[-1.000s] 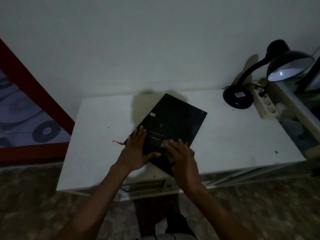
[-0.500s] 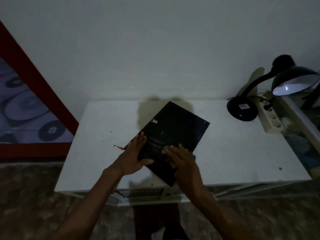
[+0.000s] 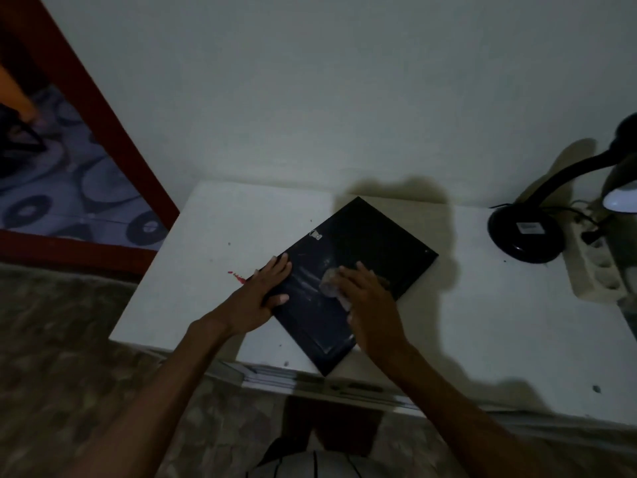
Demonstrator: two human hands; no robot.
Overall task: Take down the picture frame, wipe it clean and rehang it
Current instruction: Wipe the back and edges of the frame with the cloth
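The black picture frame (image 3: pixel 358 270) lies back-up and askew on the white desk (image 3: pixel 482 332), one corner past the front edge. The left hand (image 3: pixel 262 298) steadies its left edge, fingers straight, thumb on the backing. The right hand (image 3: pixel 370 301) presses a cloth (image 3: pixel 329 282) flat against it. A black lamp (image 3: pixel 524 236) stands far right.

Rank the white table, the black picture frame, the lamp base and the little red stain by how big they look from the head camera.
1. White table
2. Picture frame
3. Lamp base; it sits farther back, but still looks clearly smaller than the frame
4. Red stain
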